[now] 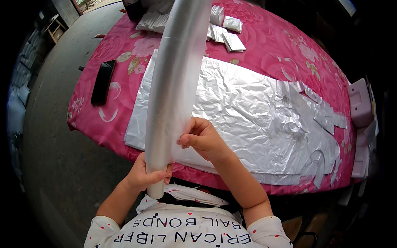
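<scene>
A long roll of translucent plastic film (170, 82) stands tilted upright in front of me, its top running out past the upper edge of the picture. My left hand (144, 175) is wrapped round the roll near its lower end. At the roll's right side, my right hand (202, 138) pinches the film's loose edge between thumb and fingers. Behind the roll, a flat stack of silvery-white plastic bags (240, 111) lies across the table, wrinkled on top. Cut strips and handle-like loops show at the stack's right end. The roll hides part of its left side.
A pink floral cloth (285, 39) covers the table. A black phone (103, 82) lies at the left. Small folded plastic packets (233, 42) sit at the far side, beside a row of more packets (153, 20). Pale pink plastic bins (360, 103) stand against the right edge.
</scene>
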Action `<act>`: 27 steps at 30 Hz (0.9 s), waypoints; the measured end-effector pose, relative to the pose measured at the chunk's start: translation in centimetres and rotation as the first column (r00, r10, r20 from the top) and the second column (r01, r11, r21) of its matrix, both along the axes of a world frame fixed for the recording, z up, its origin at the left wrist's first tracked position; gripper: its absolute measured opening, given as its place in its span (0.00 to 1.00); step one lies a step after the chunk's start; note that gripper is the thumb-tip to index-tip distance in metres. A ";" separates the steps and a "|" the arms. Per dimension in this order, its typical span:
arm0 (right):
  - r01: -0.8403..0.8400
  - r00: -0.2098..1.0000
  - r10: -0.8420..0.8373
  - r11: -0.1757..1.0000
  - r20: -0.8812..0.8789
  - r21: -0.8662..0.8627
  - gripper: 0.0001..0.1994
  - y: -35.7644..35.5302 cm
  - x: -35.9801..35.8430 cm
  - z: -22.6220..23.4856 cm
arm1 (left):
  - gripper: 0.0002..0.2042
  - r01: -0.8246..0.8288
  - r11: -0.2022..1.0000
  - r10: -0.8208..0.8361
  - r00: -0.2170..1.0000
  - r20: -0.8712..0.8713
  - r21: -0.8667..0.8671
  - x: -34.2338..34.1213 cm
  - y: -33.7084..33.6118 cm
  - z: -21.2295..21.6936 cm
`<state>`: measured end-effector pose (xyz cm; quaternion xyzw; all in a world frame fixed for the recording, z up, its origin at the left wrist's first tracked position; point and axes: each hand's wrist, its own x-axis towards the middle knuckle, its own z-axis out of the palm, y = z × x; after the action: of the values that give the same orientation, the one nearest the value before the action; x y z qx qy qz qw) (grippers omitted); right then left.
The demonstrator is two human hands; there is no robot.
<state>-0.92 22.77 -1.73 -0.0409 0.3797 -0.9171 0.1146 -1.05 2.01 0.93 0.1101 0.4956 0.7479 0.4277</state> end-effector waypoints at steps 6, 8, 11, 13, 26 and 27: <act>-0.019 0.999 0.021 0.999 -0.028 0.038 0.08 -0.2 -0.1 -0.4 | 0.19 0.050 0.997 -0.054 0.997 0.058 0.062 -0.1 0.3 0.0; -0.060 0.997 0.059 0.998 -0.055 -0.019 0.08 -0.1 -0.1 -0.5 | 0.19 0.088 0.990 -0.101 0.988 0.115 0.109 0.0 0.5 0.0; -0.046 0.996 0.043 0.998 -0.076 -0.047 0.11 -0.6 0.2 0.0 | 0.22 0.186 0.956 -0.239 0.942 0.237 0.228 0.0 0.6 -0.2; -0.038 0.997 0.034 0.998 -0.074 -0.053 0.14 -0.9 0.5 0.9 | 0.23 0.196 0.935 -0.284 0.913 0.294 0.296 0.3 0.6 -0.9; -0.068 0.992 0.077 0.994 -0.102 0.087 0.16 0.0 0.7 0.9 | 0.40 -0.001 0.995 -0.018 0.979 0.203 0.097 -0.7 0.5 -2.2; -0.086 0.990 0.093 0.993 -0.103 0.076 0.16 -0.1 0.8 1.2 | 0.39 0.049 0.975 -0.106 0.961 0.257 0.217 -0.5 0.4 -2.7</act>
<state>-0.14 22.72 -0.52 -0.1027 0.4155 -0.8934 0.1366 -1.53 2.37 -1.73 0.0721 0.3475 0.7863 0.5058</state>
